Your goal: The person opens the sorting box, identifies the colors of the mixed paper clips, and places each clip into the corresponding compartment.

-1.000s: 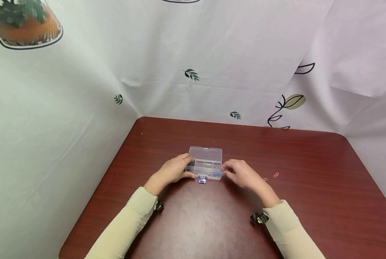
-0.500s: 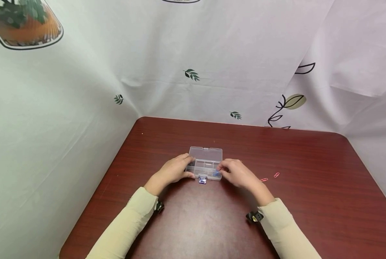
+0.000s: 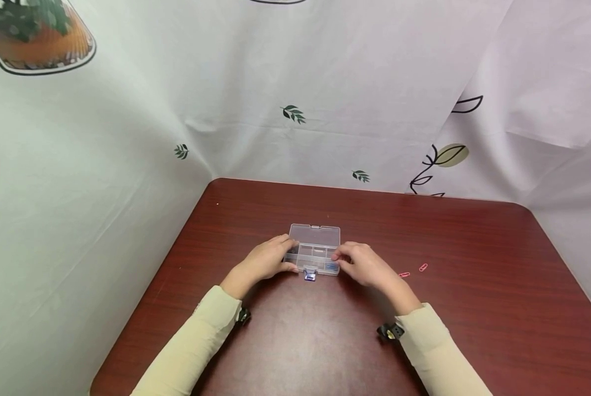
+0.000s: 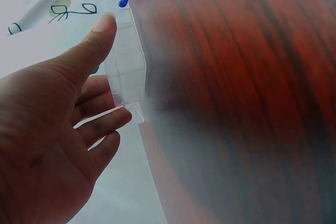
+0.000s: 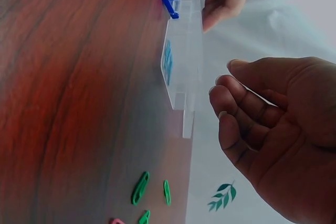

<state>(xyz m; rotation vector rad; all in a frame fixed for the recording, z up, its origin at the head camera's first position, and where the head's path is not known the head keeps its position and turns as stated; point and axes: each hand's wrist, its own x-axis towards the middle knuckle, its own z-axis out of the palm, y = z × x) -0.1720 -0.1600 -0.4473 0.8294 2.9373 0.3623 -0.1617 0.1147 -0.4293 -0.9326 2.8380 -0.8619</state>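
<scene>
A clear plastic compartment box [image 3: 306,262] lies on the table with its lid [image 3: 315,236] folded back. My left hand [image 3: 264,258] grips the box's left end, its thumb [image 4: 100,35] against the front wall and the fingers around the side and back. My right hand [image 3: 367,265] hovers over the right end, fingers loosely bent and nothing between thumb and fingertips. Blue paper clips [image 5: 168,62] lie in the front right compartment. A blue latch [image 3: 310,275] hangs from the front edge.
Two pink paper clips [image 3: 423,267] lie on the table right of my right hand. Several green paper clips [image 5: 140,188] show beyond the box's right end in the right wrist view. A white patterned curtain [image 3: 295,148] stands behind the table.
My right hand has moved left over the front right compartment and let go of a blue paper clip, which now lies inside. The left hand has stayed on the box.
</scene>
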